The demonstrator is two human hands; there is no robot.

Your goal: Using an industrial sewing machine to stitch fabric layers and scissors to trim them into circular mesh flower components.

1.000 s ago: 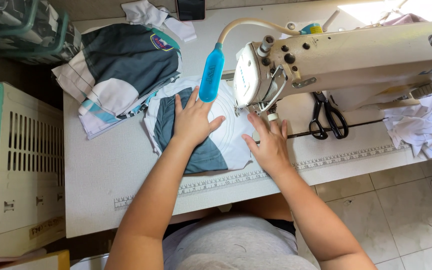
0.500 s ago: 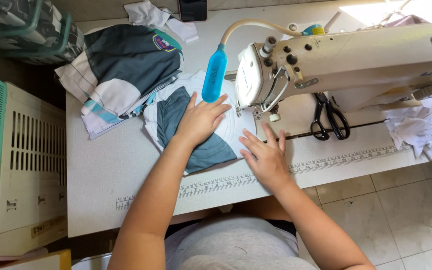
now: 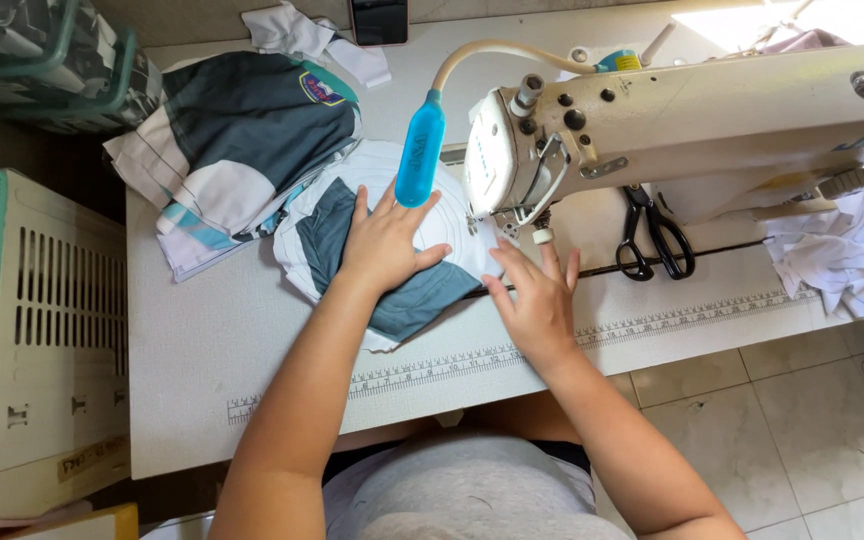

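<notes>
I see my left hand (image 3: 384,240) lying flat and open, fingers spread, on the cloth piece (image 3: 392,262) at the centre of the frame; half a second ago it sat the same way, only a touch more turned. My right hand (image 3: 535,300) is open too, palm down on the table (image 3: 202,340) just right of the cloth, its fingertips (image 3: 504,256) touching the cloth's edge below the machine head (image 3: 512,165). It has slid slightly up and left, closer to the needle area, since the earlier frame. The cloth, white and dark teal, has crept a little toward the machine. The blue lamp (image 3: 420,150) hangs above my left fingers. Scissors (image 3: 652,235) lie to the right, under the machine arm, unmoved. A folded garment pile (image 3: 242,140) sits at upper left, touching the cloth.
</notes>
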